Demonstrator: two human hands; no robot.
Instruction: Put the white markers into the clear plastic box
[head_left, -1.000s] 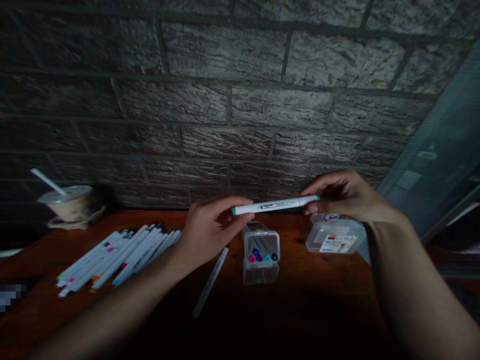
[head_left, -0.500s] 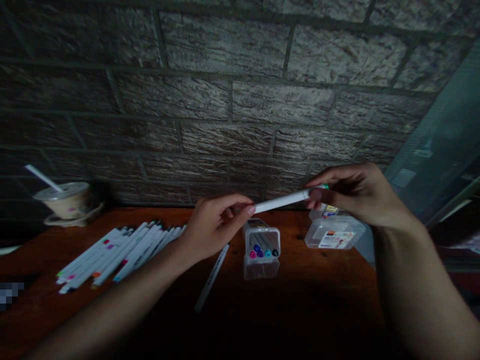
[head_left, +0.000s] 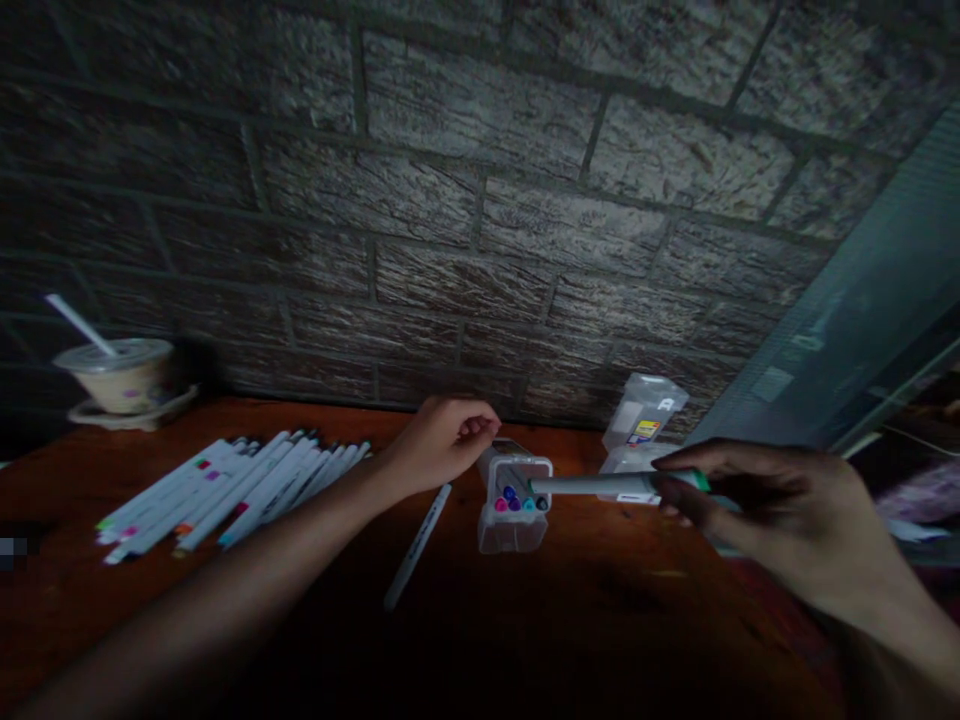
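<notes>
My right hand (head_left: 780, 520) pinches a white marker (head_left: 592, 485) near its green-capped end. The marker lies nearly level, and its far tip points left, in front of the right rim of a clear plastic case (head_left: 514, 537). Several markers with pink, purple, blue and black ends (head_left: 514, 503) lie inside that case, whose open end faces me. Beside the case's upper left is my left hand (head_left: 450, 440), its fingers curled in and no object visible in them. Whether it touches the case is unclear. A single white marker (head_left: 418, 548) rests on the table left of the case.
Several white markers (head_left: 247, 490) lie in a row on the wooden table (head_left: 600, 610) at left. Behind them stands a lidded cup with a straw (head_left: 124, 375). A clear container (head_left: 645, 410) stands at the back right, near the brick wall (head_left: 427, 280).
My left hand has let go of the marker and curled its fingers. My right hand has brought the marker lower and nearer, its far tip now at the case. The view has shifted slightly.
</notes>
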